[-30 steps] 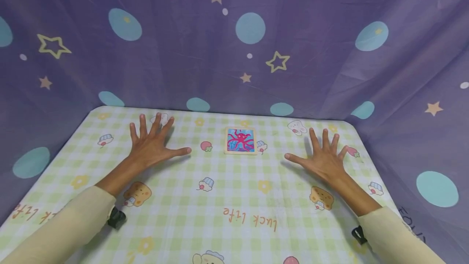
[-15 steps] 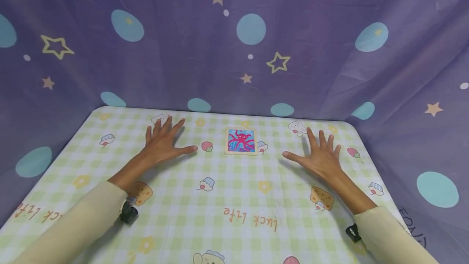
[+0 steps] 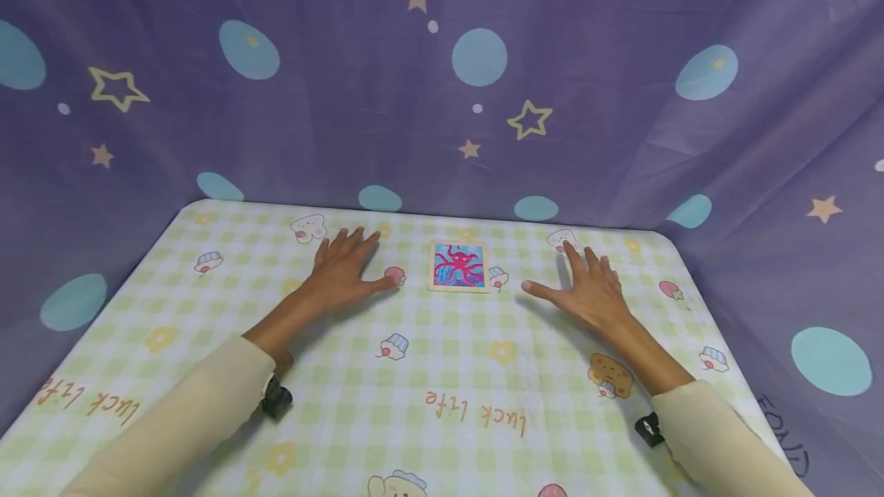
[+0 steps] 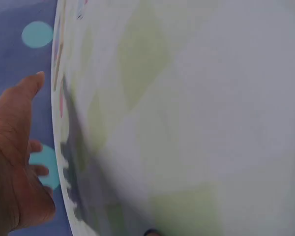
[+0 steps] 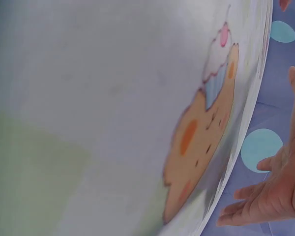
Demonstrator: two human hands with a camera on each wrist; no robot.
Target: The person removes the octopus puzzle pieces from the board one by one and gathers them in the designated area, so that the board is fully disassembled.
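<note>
Both hands are drifting inward since a second ago: the left hand (image 3: 345,271) is coming noticeably closer to the card (image 3: 459,267), the right hand (image 3: 587,290) edging in a little, while the card is staying put. It is lying flat on the tablecloth (image 3: 449,370), octopus side up, between the two hands and towards the table's far edge, and neither is touching it. Left and right fingers alike are reaching forward, loosely extended, thumbs jutting wide towards the card; they are holding nothing. In the wrist views both hands are showing against the curtain (image 3: 345,113), and the left is casting a shadow on the cloth, so I'm judging it is hovering rather than resting. Lying flat, the card is needing no hand to steady it, and its face-up placing is leaving the picture visible. The thumbs are probably standing out because the palms are so relaxed.
</note>
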